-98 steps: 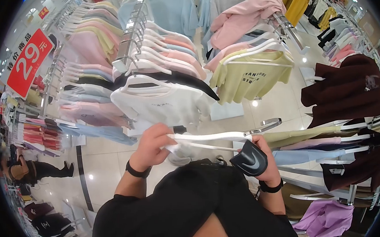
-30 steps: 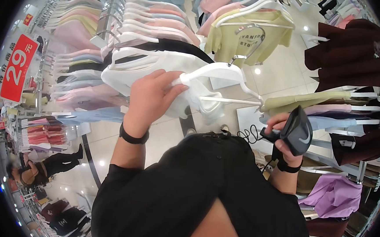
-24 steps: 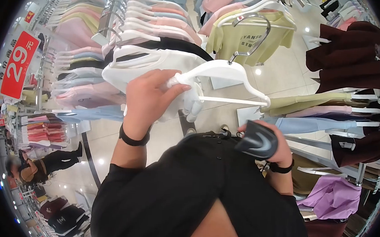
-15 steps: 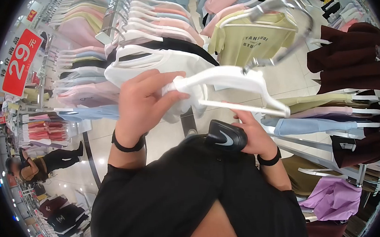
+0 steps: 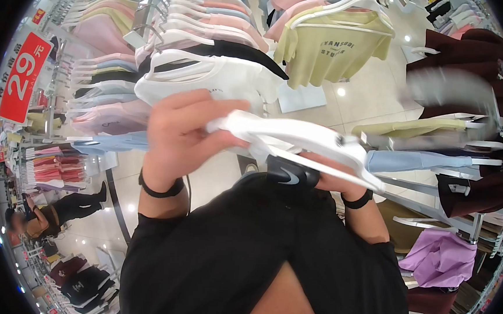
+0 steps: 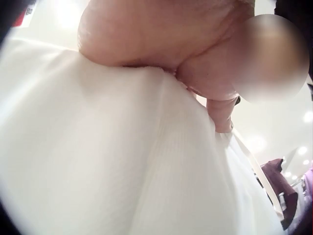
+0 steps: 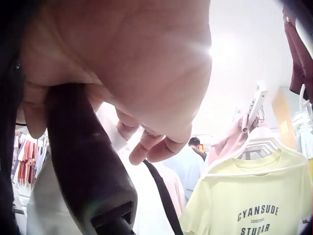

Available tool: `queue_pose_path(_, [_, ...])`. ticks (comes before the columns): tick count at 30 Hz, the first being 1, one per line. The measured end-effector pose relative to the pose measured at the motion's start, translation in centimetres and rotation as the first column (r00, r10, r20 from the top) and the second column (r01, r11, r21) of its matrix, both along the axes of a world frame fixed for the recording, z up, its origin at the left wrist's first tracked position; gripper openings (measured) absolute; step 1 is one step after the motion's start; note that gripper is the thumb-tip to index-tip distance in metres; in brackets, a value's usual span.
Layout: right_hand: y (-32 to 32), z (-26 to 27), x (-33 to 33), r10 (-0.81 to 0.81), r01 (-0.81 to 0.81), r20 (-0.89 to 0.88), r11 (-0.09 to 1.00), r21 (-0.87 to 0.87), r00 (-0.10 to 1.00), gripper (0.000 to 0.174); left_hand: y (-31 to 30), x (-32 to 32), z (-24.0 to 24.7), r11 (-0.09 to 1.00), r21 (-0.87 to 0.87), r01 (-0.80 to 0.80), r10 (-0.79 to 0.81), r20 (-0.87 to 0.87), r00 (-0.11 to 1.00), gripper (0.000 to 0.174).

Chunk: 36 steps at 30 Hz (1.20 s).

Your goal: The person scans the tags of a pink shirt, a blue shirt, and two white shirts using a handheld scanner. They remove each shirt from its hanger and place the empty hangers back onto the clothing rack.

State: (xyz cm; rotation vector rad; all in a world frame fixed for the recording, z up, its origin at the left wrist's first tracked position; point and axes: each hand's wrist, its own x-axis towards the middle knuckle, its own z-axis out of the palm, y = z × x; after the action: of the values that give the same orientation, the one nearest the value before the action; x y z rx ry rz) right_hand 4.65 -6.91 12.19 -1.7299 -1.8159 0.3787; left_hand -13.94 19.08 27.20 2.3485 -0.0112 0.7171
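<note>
My left hand pinches one end of a white hanger, which lies tilted in front of my body. The hanger's metal hook is blurred at the right. White fabric hangs beneath the left palm, filling most of the left wrist view. Partly hidden behind the hanger, my right hand grips a black handheld barcode scanner with a grey swoosh-like mark. In the right wrist view the scanner's dark handle sits in the grip, with fingertips near white cloth.
A rack of hung garments stands ahead, a white sweater nearest. A yellow-green shirt hangs beyond. More clothes, including a lilac garment, hang at the right. A red price sign and a person are at the left.
The right hand has brought the scanner left and up, behind the hanger. The hanger has tilted, its free end and hook swinging right and down. The left hand keeps its hold and has moved lower.
</note>
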Motion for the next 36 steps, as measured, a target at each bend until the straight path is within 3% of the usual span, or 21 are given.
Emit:
queue_pose_path(2, [-0.3, 0.4, -0.2, -0.188, 0.186, -0.143, 0.982, -0.022, 0.972, 0.049, 1.1, -1.0, -0.3, 0.994, -0.042, -0.099, 0.099, -0.013, 0.995, 0.042])
queue_pose_path(4, [-1.3, 0.4, 0.4, -0.157, 0.152, -0.102, 0.987, -0.056, 0.982, 0.040, 2.3, -1.9, -0.7, 0.981, -0.071, -0.179, 0.179, -0.007, 0.984, 0.040])
queue_pose_path(5, [-2.0, 0.3, 0.2, -0.219, 0.209, -0.115, 0.974, -0.089, 0.969, 0.033, 3.0, -2.4, -0.9, 0.975, -0.054, -0.215, 0.215, -0.008, 0.977, 0.040])
queue_pose_path(8, [-2.8, 1.6, 0.3, -0.254, 0.254, -0.003, 0.967, 0.013, 0.967, 0.035, 4.5, -4.0, -1.8, 0.952, 0.000, -0.307, 0.307, -0.053, 0.950, 0.040])
queue_pose_path(17, [-3.2, 1.5, -0.5, -0.302, 0.297, -0.164, 0.953, -0.054, 0.939, 0.043, 3.9, -5.2, -4.5, 0.916, 0.243, -0.318, 0.347, -0.089, 0.934, 0.043])
queue_pose_path(21, [-2.0, 2.5, -2.0, -0.248, 0.251, -0.237, 0.968, -0.015, 0.940, 0.042, 1.1, -4.0, -6.8, 0.921, 0.195, -0.338, 0.359, -0.082, 0.930, 0.038])
queue_pose_path(24, [-0.7, 3.6, -2.6, -0.149, 0.175, -0.189, 0.976, 0.131, 0.971, 0.041, 0.5, -4.1, -8.5, 0.907, 0.075, -0.415, 0.421, -0.102, 0.901, 0.033])
queue_pose_path(28, [-1.9, 3.2, -1.8, -0.266, 0.310, -0.265, 0.940, 0.144, 0.927, 0.037, 1.5, -5.6, -9.4, 0.870, -0.160, -0.467, 0.456, -0.100, 0.884, 0.025])
queue_pose_path(32, [-1.9, 4.7, -1.3, -0.423, 0.418, -0.028, 0.881, 0.222, 0.906, 0.033, 2.2, -6.8, -9.6, 0.877, -0.184, -0.444, 0.434, -0.094, 0.896, 0.026])
queue_pose_path(33, [-1.9, 4.6, -1.2, -0.415, 0.417, -0.054, 0.888, 0.192, 0.908, 0.034, 2.4, -6.9, -9.6, 0.884, -0.185, -0.430, 0.421, -0.087, 0.903, 0.026])
queue_pose_path(36, [-1.3, 4.8, -0.7, -0.337, 0.326, 0.103, 0.938, 0.114, 0.936, 0.036, 2.1, -6.8, -9.4, 0.906, -0.180, -0.383, 0.374, -0.085, 0.924, 0.026])
